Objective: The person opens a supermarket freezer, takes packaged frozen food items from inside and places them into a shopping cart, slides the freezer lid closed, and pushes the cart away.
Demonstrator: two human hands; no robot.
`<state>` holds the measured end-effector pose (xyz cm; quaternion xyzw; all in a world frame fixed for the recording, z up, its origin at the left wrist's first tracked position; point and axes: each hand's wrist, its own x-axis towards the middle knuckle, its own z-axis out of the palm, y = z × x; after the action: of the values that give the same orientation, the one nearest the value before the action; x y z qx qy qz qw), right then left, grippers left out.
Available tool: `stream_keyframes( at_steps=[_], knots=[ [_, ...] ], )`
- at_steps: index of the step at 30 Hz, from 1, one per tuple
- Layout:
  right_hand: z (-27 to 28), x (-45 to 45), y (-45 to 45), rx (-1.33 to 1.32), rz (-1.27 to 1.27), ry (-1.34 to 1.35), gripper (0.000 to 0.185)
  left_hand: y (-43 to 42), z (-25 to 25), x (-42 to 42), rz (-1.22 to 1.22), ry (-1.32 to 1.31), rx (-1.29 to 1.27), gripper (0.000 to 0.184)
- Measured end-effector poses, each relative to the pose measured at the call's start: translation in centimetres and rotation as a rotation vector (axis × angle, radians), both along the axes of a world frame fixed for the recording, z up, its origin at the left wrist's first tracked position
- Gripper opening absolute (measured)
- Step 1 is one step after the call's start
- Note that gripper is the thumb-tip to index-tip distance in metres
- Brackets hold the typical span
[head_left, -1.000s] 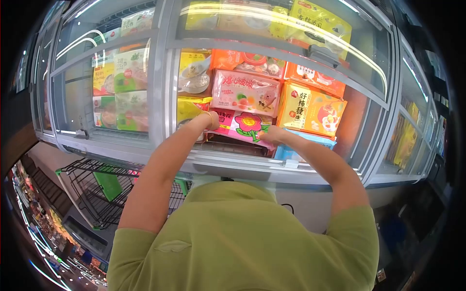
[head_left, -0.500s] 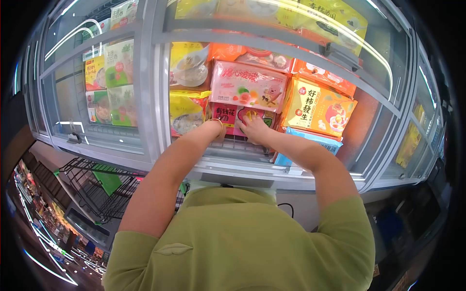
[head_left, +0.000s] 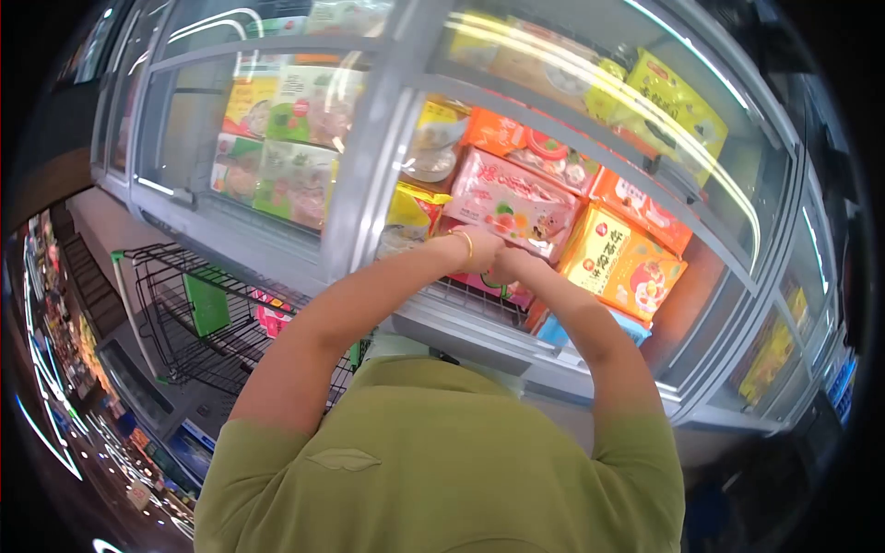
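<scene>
Both my hands are inside the open freezer chest, close together. My left hand (head_left: 482,251), with a yellow band at its wrist, is curled at the lower edge of a light-pink bag (head_left: 512,201). Right beside it, my right hand (head_left: 509,265) is also curled, its knuckles near the left ones. Whatever the fingers hold is hidden by the hands and blur. Beneath them a magenta pack (head_left: 493,284) lies on the wire rack. An orange-and-yellow pack (head_left: 625,264) sits to the right, above a blue pack (head_left: 595,327). A yellow bag (head_left: 410,214) is to the left.
Sliding glass lids with metal frames (head_left: 364,166) border the opening. More frozen packs (head_left: 300,180) show behind glass on the left. A black wire cart (head_left: 235,323) with a pink item (head_left: 273,315) stands below left, against the freezer side.
The view has turned, so the freezer appears tilted. My right hand has left its spread-finger position on the magenta pack and come in beside my left hand, which also shifted.
</scene>
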<state>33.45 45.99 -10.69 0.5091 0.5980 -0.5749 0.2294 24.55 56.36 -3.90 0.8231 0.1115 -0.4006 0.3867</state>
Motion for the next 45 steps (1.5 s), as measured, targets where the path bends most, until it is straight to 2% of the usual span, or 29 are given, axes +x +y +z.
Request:
stream_keyframes(
  at_steps=[1, 2, 3, 4, 6, 7, 8, 10, 11, 13, 15, 17, 19, 20, 22, 24, 30, 31, 33, 34, 36, 37, 38, 39, 41, 42, 43, 44, 45],
  knots=[
    [7.0, 1.5, 1.6, 0.143, -0.163, 0.018, 0.035, 0.8, 4.5, 0.2, 0.082, -0.147, -0.006, 0.035],
    [7.6, 1.8, 1.9, 0.234, -0.087, 0.023, 0.035, 0.1, 4.6, -0.7, 0.280, -0.280, 0.002, 0.031],
    [7.9, 2.0, 1.8, 0.270, -0.196, 0.098, 0.033, 0.0, 5.9, -1.3, 0.332, -0.405, -0.019, 0.028],
    [8.1, 2.1, 1.6, 0.306, -0.288, 0.188, 0.031, 0.9, 11.0, -1.8, 0.388, -0.380, -0.054, 0.026],
    [8.8, 2.2, 1.0, 0.329, -0.443, 0.403, 0.027, -0.2, 12.4, -4.9, 0.560, -0.594, -0.037, 0.024],
    [13.4, 0.2, 0.8, 0.470, -0.726, 0.570, 0.020, -0.7, 13.9, -6.4, 0.611, -0.643, -0.018, 0.021],
    [14.6, -0.7, 1.3, 0.487, -0.674, 0.602, 0.024, -1.6, 13.6, -7.8, 0.667, -0.693, 0.051, 0.020],
    [16.0, -2.2, 1.5, 0.443, -0.487, 0.384, 0.030, -2.6, 16.5, -11.9, 0.751, -0.745, -0.038, 0.019],
    [16.4, -3.5, 0.8, 0.453, -0.551, 0.496, 0.036, -3.5, 16.5, -13.8, 0.828, -0.738, -0.044, 0.020],
    [18.3, -7.1, -0.3, 0.483, -0.592, 0.609, 0.042, -5.2, 14.6, -17.6, 0.984, -0.718, -0.117, 0.021],
    [21.0, -10.5, -1.4, 0.898, -0.515, 0.300, 0.041, -7.0, 12.1, -21.7, 1.185, -0.782, -0.168, 0.019],
    [20.6, -11.4, -1.7, 0.930, -0.477, 0.206, 0.046, -9.1, 11.0, -25.8, 1.323, -0.882, -0.150, 0.017],
    [19.9, -11.6, -2.3, 0.957, -0.427, 0.125, 0.050, -11.0, 10.9, -29.9, 1.558, -0.740, 0.098, 0.019],
    [19.6, -11.3, -2.4, 0.991, -0.399, 0.051, 0.052, -11.7, 11.0, -31.7, 1.584, -0.750, 0.127, 0.019],
    [19.7, -11.6, -1.9, 1.039, -0.347, 0.006, 0.053, -13.1, 10.6, -34.8, 1.583, -0.558, 0.393, 0.022],
    [20.7, -11.5, -1.2, 0.878, -0.239, -0.152, 0.054, -13.9, 10.0, -36.9, 1.689, -0.544, 0.344, 0.026],
    [24.0, -12.8, 1.1, 0.897, 0.118, -0.249, 0.049, -14.6, 7.7, -40.4, 1.832, -0.565, 0.328, 0.028],
    [24.4, -13.5, 1.4, 0.900, 0.130, -0.249, 0.049, -14.5, 7.4, -40.9, 1.843, -0.570, 0.328, 0.028],
    [25.2, -15.3, 2.0, 1.130, 0.082, -0.112, 0.042, -14.4, 6.6, -41.9, 1.888, -0.547, 0.317, 0.028],
    [25.6, -16.4, 2.4, 1.128, 0.091, -0.113, 0.042, -14.3, 6.2, -42.5, 1.896, -0.548, 0.312, 0.028],
    [27.1, -19.9, 3.2, 1.144, -0.001, 0.128, 0.033, -14.2, 4.5, -44.0, 1.979, -0.439, 0.229, 0.031],
    [27.2, -21.6, 3.6, 1.136, 0.008, 0.116, 0.033, -14.2, 3.2, -45.0, 1.997, -0.461, 0.222, 0.032],
    [27.0, -23.2, 4.0, 1.096, 0.015, 0.228, 0.030, -14.2, 1.1, -45.8, 2.017, -0.485, 0.204, 0.032],
    [26.7, -24.9, 4.2, 1.044, 0.023, 0.329, 0.026, -14.3, -0.3, -46.5, 2.023, -0.483, 0.285, 0.033],
    [26.6, -29.1, 4.6, 1.053, 0.144, 0.365, 0.023, -14.7, -3.6, -47.9, 2.263, -0.501, 0.159, 0.029],
    [24.5, -30.4, 5.2, 1.066, 0.212, 0.428, 0.022, -15.1, -6.9, -48.7, 2.279, -0.518, 0.312, 0.028],
    [23.9, -32.3, 5.7, 0.984, 0.317, 0.420, 0.023, -15.6, -6.5, -49.3, 2.333, -0.393, 0.440, 0.029],
    [22.2, -34.0, 5.9, 0.904, 0.331, 0.419, 0.026, -15.9, -7.9, -49.9, 2.527, -0.374, 0.225, 0.031],
    [21.5, -36.2, 5.8, 0.776, 0.317, 0.440, 0.030, -16.5, -9.0, -50.4, 2.661, -0.347, 0.264, 0.035]
  ],
)
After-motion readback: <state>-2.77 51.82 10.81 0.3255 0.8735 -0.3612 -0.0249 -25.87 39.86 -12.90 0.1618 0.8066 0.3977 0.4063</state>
